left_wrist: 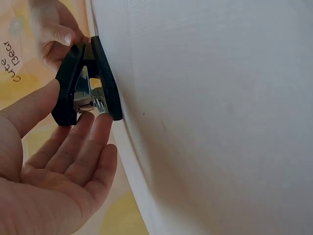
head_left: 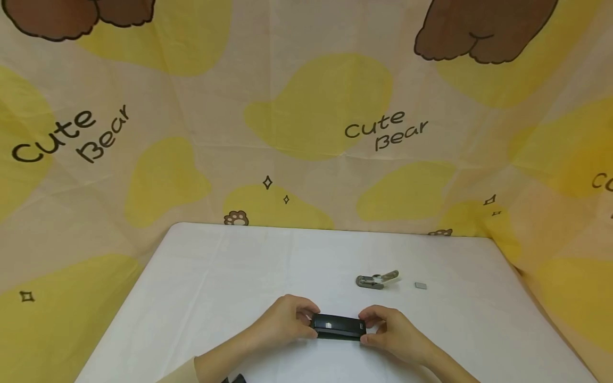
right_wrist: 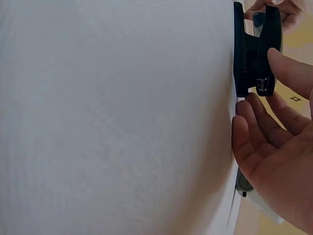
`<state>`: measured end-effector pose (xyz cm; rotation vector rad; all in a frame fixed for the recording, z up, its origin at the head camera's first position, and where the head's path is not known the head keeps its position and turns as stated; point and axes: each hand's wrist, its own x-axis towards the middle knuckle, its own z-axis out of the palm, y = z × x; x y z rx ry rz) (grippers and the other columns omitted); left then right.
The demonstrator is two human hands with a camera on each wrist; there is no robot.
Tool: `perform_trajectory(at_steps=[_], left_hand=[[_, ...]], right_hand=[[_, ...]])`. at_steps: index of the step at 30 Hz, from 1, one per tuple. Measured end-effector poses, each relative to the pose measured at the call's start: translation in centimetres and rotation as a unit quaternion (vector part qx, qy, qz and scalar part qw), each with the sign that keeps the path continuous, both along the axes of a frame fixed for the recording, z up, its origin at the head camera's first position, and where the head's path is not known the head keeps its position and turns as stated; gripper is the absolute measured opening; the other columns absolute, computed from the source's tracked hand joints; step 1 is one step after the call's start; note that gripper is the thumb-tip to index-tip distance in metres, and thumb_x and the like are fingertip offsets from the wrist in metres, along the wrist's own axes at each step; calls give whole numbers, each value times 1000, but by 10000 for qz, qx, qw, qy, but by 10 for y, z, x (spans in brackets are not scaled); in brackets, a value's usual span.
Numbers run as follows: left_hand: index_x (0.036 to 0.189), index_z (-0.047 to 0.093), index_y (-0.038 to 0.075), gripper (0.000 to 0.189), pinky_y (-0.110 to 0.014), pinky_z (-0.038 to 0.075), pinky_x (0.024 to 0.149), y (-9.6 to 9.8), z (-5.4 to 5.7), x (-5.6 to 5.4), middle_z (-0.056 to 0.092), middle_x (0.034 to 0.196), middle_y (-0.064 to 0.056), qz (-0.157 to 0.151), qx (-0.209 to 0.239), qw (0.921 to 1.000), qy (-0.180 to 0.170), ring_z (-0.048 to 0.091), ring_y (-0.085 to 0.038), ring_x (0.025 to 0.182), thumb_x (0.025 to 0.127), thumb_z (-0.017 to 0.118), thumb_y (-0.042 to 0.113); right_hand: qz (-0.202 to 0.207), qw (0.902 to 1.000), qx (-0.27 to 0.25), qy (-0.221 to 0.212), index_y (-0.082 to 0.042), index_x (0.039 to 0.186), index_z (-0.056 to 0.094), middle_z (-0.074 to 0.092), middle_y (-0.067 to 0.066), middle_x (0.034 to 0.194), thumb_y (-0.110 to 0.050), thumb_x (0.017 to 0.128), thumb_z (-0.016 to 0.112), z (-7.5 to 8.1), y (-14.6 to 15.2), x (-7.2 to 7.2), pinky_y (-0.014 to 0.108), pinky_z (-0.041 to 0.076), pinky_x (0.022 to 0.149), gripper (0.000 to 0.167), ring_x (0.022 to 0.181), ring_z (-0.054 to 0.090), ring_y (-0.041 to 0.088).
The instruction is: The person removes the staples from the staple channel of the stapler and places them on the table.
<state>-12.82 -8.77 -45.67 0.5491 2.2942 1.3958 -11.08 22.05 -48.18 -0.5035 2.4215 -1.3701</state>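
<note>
A black stapler [head_left: 338,326] lies lengthwise on the white table, between my two hands. My left hand [head_left: 286,322] holds its left end, thumb on the near side and fingers on the far side. In the left wrist view the stapler's [left_wrist: 111,88] arm and base spread apart at that end, and metal parts show between them. My right hand [head_left: 395,332] grips the other end in the same way. In the right wrist view its thumb [right_wrist: 288,71] presses the side of the upper arm, with the fingertips just beyond the end.
Behind the right hand, a small grey-green tool [head_left: 371,282] with a raised lever lies on the white table [head_left: 249,266]. A small grey rectangular piece [head_left: 420,285] lies to its right. A patterned yellow cloth [head_left: 306,175] hangs behind the table, and a dark object [head_left: 237,379] shows at the bottom edge.
</note>
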Motion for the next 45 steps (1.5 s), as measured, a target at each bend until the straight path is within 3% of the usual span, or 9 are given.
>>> perform_trajectory(at_steps=[9,23,30,45], left_hand=[[113,75,2,39,-25,52,69,-6,-5,-5,71,93,3,-159,-38,9996,215,64,-13,79,76,88,2],[106,77,6,34,-28,47,67,-4,-11,-9,65,81,2,-25,-211,9997,-110,58,-15,76,74,87,-1],[102,77,5,31,-29,45,64,-2,-11,-9,65,77,-1,133,-129,9992,-354,57,-17,73,74,86,-4],[96,77,-1,26,-24,44,58,1,-15,-9,62,70,0,152,-181,9994,-233,54,-13,65,73,83,-11]], right_hand=[[17,9994,182,285,-7,123,69,72,-1,116,-26,87,87,2,-9,-4,27,51,84,45,102,63,12],[90,9998,-29,187,-6,123,69,70,0,114,-24,85,89,5,-43,-8,26,52,87,46,102,65,18],[212,9996,-183,35,-7,123,69,69,1,111,-22,86,88,3,-50,-9,25,52,82,44,93,64,18],[347,9991,-244,9,-20,119,74,70,-6,115,-23,86,88,-3,-61,-11,25,49,89,37,103,63,16]])
